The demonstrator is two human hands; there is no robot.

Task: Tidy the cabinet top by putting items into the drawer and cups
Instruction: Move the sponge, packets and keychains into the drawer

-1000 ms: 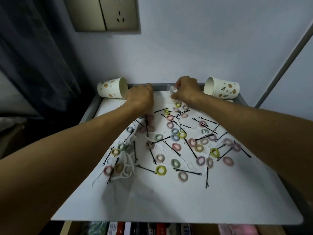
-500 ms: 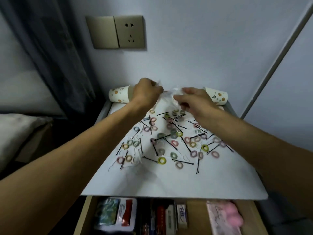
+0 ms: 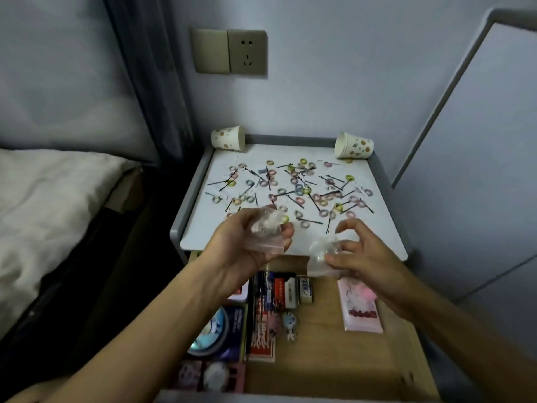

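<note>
Your left hand (image 3: 247, 245) grips a clear bag (image 3: 266, 232), your right hand (image 3: 357, 257) a second clear bag (image 3: 321, 257). Beyond both grips lies the white, grey-rimmed cabinet top (image 3: 203, 232), with pink, yellow and blue hair ties (image 3: 302, 200), black hairpins (image 3: 309, 221) and white cups (image 3: 228, 138) spotted orange. Beneath: tan drawer (image 3: 319, 359), pink packet (image 3: 361, 312).

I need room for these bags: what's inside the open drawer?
The drawer holds boxes on its left, a pink packet on its right, bare wood between. The left forearm covers some boxes.

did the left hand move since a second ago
Yes. The left hand was back beside the left cup; now it is near the front edge of the cabinet top, holding a clear bag.
</note>
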